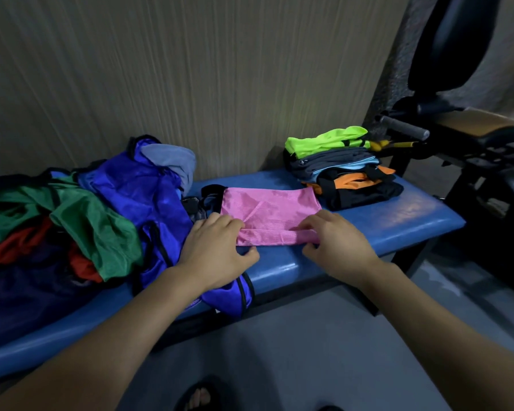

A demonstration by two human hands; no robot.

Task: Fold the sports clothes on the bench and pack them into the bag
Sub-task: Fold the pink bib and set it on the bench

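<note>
**Pink garment half-folded on the blue bench**

Striped beige wall panelling (190,69) backs a long blue padded bench (383,223), with black gym equipment (457,84) standing off its right end. Across the bench's left part sprawls an unfolded heap of clothes (72,221), green, red and blue. Near the right end sits a folded stack (341,170), neon yellow on top, grey, light blue, orange and black beneath. Between them lies a pink garment (267,212), its near edge turned over in a fold. Left hand (220,250) grips the fold's left end, fingers curled over it. Right hand (336,241) pinches its right end with bent fingers. No bag is clearly identifiable.
</note>
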